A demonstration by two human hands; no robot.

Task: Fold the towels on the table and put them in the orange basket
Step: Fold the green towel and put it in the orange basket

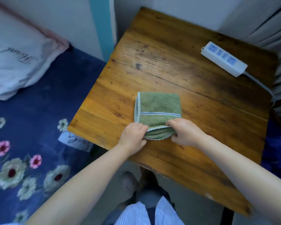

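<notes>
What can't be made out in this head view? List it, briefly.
- Orange basket: nowhere in the head view, so its place is unknown.
- Green towel: its near edge is covered by the left hand and right hand; the layer count is unclear.
- Fingertips of both hands: tucked into the towel's folds.
- Power strip: its cable runs off the wooden table; the plug is unseen.
- Pillow: its script is blurred.

Your left hand [133, 135] is pinching the near left corner of the towel [159, 108], fingers curled over its edge. Your right hand [184, 133] is gripping the towel's near right corner, and both bare forearms are reaching forward toward it.
</notes>
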